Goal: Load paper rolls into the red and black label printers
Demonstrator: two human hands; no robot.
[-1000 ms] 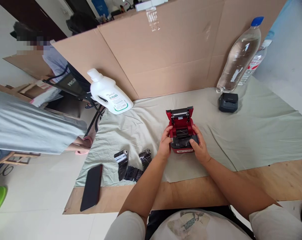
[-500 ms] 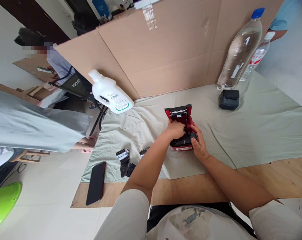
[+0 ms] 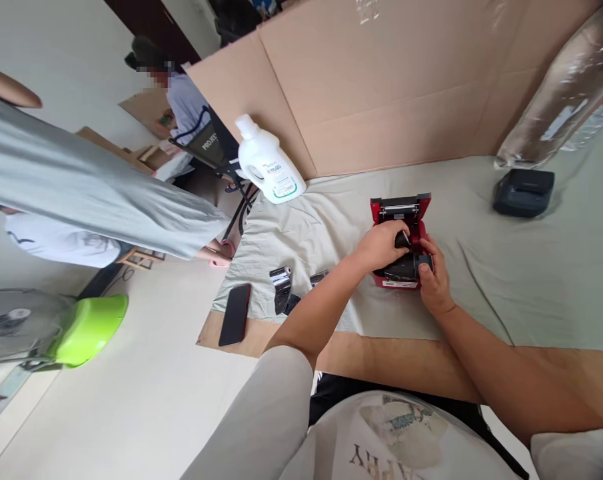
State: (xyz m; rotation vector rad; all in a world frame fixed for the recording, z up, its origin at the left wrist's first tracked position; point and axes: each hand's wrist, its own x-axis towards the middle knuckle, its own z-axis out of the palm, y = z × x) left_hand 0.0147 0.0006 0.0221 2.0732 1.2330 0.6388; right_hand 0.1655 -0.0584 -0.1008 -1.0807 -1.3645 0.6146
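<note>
To the right of the white jug [image 3: 271,163], our red device [image 3: 398,284] sits lid-up. Our left hand [image 3: 379,248], nearly closed, pinches a black piece [image 3: 401,240] at its opening; our half-curled right hand [image 3: 435,280] grips its side.

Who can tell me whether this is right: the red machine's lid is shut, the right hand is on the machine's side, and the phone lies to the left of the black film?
Not quite: the lid is open, as the head view shows. The right hand is on the red machine's side, and the phone lies to the left of the black film.
</note>
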